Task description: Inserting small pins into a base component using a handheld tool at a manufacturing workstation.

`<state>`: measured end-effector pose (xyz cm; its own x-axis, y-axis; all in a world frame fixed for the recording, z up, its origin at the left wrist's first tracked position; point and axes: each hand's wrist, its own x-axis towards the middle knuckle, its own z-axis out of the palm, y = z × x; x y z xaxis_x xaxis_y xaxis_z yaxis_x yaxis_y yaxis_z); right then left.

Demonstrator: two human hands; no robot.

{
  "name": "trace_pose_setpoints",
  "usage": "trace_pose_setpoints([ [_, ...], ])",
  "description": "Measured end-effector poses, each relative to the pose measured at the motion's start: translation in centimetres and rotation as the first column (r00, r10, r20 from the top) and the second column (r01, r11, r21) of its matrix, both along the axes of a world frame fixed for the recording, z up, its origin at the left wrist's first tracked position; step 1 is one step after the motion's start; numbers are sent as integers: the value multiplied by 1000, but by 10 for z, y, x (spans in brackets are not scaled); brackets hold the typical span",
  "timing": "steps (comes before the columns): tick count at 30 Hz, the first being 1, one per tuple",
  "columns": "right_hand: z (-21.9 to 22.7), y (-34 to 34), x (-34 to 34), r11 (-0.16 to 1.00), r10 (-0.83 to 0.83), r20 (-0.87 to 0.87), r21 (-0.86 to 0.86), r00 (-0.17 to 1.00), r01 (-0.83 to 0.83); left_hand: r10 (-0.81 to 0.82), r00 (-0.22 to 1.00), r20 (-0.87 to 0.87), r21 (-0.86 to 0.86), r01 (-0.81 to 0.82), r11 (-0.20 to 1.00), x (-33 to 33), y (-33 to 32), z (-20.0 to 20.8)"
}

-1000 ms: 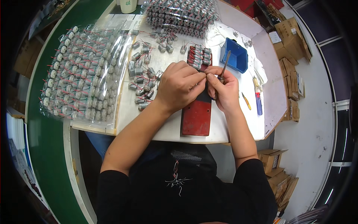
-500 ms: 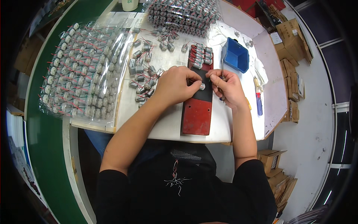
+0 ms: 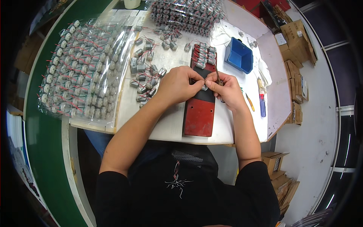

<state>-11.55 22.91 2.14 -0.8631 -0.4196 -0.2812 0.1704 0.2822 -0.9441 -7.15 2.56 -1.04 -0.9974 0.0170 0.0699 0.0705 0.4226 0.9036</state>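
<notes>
Over the black pad [image 3: 203, 95] of a long red block [image 3: 199, 117], my hands meet at a small silver motor [image 3: 204, 87]. My left hand [image 3: 179, 85] is closed, with thumb and forefinger pinching the motor from the left. My right hand [image 3: 227, 90] is also closed, its thumb and forefinger tips at the motor's upper right; whether they grip a wire cannot be made out. A slender dark tool [image 3: 217, 73] is tucked in the right hand's fingers, its thin shaft pointing away from me. Several motors with red wires [image 3: 206, 55] stand in a row at the block's far end.
Loose motors [image 3: 145, 79] are scattered left of the block. Bagged motors lie on a plastic sheet [image 3: 81, 72] at far left, with another stack [image 3: 185, 17] behind. To the right are a blue bin [image 3: 239, 56], a yellow-handled tool [image 3: 250, 102] and a blue-handled screwdriver [image 3: 262, 104].
My right hand has moved left to the motor, bringing its fingertips against those of my left hand. The slender tool has swung left with it. The left hand stays almost in place.
</notes>
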Motion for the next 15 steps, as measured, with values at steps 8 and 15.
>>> trace_pose_setpoints([
  [8, -6, -3, 5, 1000, -29, -102, 1, 994, 29, -115, 992, -43, -43, 113, 993, 1, -8, 0],
  [15, -10, -2, 4, 1000, -15, -150, -3, 989, 15, -120, 984, -132, -91, 108, 990, 0, -5, -3],
])
